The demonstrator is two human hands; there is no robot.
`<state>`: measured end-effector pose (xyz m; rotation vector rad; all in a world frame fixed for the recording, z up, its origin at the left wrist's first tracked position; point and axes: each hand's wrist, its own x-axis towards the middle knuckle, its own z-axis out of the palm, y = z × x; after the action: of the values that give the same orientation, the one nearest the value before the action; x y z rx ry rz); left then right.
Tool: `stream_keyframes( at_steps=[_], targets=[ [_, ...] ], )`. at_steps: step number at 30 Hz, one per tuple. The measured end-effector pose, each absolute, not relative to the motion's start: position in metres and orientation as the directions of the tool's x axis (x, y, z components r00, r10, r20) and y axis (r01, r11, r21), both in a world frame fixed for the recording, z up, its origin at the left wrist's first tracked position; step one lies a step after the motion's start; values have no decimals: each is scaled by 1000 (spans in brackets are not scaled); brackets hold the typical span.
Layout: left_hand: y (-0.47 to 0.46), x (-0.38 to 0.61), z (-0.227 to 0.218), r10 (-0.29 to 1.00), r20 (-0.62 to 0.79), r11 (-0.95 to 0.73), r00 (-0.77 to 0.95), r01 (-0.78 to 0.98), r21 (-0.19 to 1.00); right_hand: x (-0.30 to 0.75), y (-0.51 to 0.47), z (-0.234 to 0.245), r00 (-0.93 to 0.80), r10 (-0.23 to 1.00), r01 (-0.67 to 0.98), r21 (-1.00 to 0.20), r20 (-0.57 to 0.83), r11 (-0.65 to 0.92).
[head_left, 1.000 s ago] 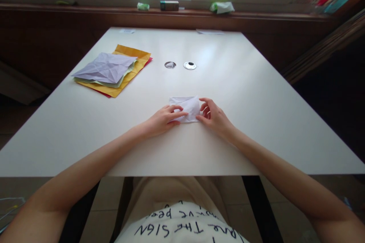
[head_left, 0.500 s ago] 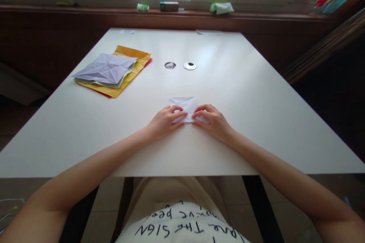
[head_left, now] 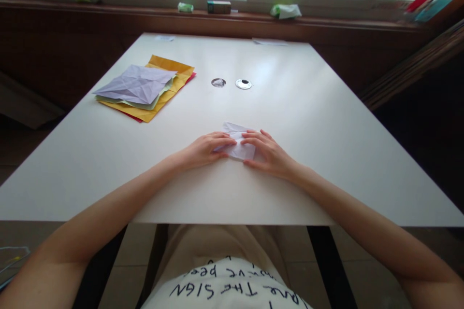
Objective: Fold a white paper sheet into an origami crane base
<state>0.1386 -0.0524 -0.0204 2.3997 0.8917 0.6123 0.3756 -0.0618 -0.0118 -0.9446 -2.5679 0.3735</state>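
A small folded white paper [head_left: 237, 146] lies on the white table [head_left: 308, 120] near its front edge. My left hand [head_left: 205, 148] rests on the paper's left side, fingers stretched flat and pressing down on it. My right hand [head_left: 266, 153] covers the paper's right side, its fingers also extended flat on it. The fingertips of both hands nearly meet over the middle of the paper. Only the far corner and the middle strip of the paper show between my hands.
A stack of coloured sheets [head_left: 145, 88], lilac on top with yellow and red beneath, lies at the left. Two round metal grommets [head_left: 231, 83] sit in the table's middle. Small items line the window sill [head_left: 217, 7] beyond the far edge.
My right hand has slid left onto the paper and flattened. The paper's far part has been folded down, so less of it shows beyond my fingers.
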Motion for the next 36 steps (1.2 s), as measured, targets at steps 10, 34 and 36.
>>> stream_keyframes(
  at_steps=[10,34,36],
  targets=[
    [-58,121,-1,563,126,-693,817,383,611,365,-95,1,-819,542,486,-273,191,830],
    [-93,141,-7,582,62,-768,811,524,368,378,-103,-5,-786,608,398,-659,114,638],
    [-94,141,-6,588,41,-760,808,534,371,380,-101,-5,-808,581,376,-674,96,636]
  ],
)
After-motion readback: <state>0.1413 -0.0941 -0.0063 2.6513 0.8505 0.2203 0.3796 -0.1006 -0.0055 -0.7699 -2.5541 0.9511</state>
